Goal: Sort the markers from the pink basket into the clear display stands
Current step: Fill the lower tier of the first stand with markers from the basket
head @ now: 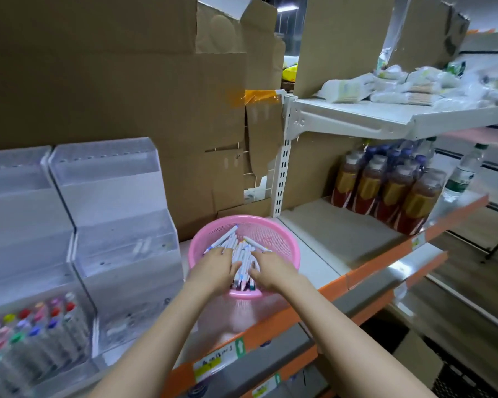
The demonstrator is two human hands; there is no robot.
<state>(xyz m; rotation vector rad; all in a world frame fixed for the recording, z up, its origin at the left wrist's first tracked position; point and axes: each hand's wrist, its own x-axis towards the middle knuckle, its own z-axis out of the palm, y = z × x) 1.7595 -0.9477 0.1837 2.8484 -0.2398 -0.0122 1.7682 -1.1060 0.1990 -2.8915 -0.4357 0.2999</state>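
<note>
A round pink basket point(273, 225) stands on the shelf, holding several white markers point(242, 254) with coloured ends. Both my hands are inside it. My left hand point(216, 268) rests on the left side of the pile and my right hand point(270, 268) on the right side, fingers bent over the markers. Whether either hand grips a marker is hidden. Two clear stepped display stands sit to the left: the nearer stand point(118, 225) looks empty, and the far-left stand point(18, 225) holds several markers with coloured caps point(35, 326) in its lowest tier.
Brown cardboard point(98, 81) backs the shelf. The shelf edge point(365, 268) is orange with price labels. To the right stand packs of red drink bottles point(385, 193) and a water bottle point(463, 173). An upper white shelf point(357, 113) carries plastic-wrapped goods.
</note>
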